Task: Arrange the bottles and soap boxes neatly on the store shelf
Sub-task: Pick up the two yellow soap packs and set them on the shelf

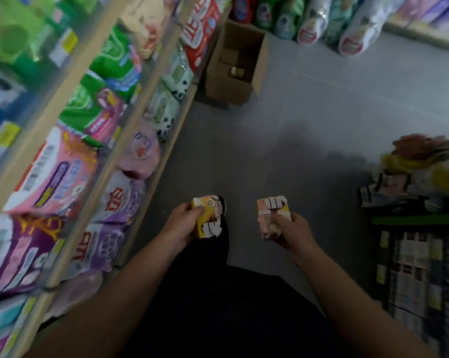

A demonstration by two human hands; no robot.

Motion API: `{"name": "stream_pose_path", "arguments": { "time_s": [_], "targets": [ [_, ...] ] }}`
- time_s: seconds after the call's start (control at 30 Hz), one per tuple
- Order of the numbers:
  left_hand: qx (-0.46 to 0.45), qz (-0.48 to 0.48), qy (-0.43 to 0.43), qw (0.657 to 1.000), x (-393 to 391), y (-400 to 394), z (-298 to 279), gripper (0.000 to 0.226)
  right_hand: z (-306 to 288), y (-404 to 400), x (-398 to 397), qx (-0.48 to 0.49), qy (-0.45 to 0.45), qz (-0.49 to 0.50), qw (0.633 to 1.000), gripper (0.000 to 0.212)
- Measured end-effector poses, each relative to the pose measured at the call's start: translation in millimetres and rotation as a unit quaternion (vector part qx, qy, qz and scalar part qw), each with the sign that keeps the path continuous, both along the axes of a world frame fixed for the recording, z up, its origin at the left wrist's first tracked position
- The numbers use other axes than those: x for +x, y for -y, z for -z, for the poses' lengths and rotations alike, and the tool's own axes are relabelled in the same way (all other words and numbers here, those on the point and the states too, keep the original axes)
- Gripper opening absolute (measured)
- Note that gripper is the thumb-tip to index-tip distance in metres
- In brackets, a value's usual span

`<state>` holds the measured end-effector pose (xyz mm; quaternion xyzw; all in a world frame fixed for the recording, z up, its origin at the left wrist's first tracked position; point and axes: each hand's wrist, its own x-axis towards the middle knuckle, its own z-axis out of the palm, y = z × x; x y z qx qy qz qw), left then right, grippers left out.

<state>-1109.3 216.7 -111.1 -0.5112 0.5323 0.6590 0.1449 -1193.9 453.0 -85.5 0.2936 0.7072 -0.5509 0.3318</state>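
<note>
Gripping one soap box (207,218) per hand, left hand (182,223) and right hand (293,232), lower centre, presumably ready for shelving at frame left.

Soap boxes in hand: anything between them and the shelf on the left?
Nothing visible. The left hand grips one soap box and the right hand grips another soap box, both over bare floor. The shelf is alongside, but its tiers are packed with bags; no free slot shows.
</note>
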Motion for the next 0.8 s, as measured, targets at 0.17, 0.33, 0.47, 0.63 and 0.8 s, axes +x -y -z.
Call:
{"name": "stream_pose_path", "arguments": {
  "time_s": [0.17, 0.33, 0.47, 0.63, 0.8],
  "targets": [
    [-0.007, 0.118, 0.004, 0.993, -138.8, 16.8, -6.8, 0.023, -10.6, -1.4, -94.1, 0.045, -0.022, 0.035, 0.998, 0.016],
    [-0.114, 0.324, -0.035, 0.939, -269.0, 23.6, -18.9, 0.028, -7.3, -12.8, -158.6, 0.062, -0.008, 0.096, 0.993, 0.019],
    [-0.138, 0.384, -0.036, 0.912, -359.6, 11.4, -16.8, 0.023, 6.7, -25.8, -217.9, 0.050, 0.021, 0.149, 0.987, 0.021],
    [-0.093, 0.294, -0.021, 0.951, -462.5, -18.7, -7.4, 0.025, 29.3, -54.7, -336.6, 0.038, 0.014, 0.166, 0.985, 0.023],
    [-0.074, 0.220, 0.008, 0.973, -562.3, -46.7, -12.9, 0.026, 24.8, -79.1, -468.8, 0.027, 0.005, 0.129, 0.991, 0.025]
  ]
}}
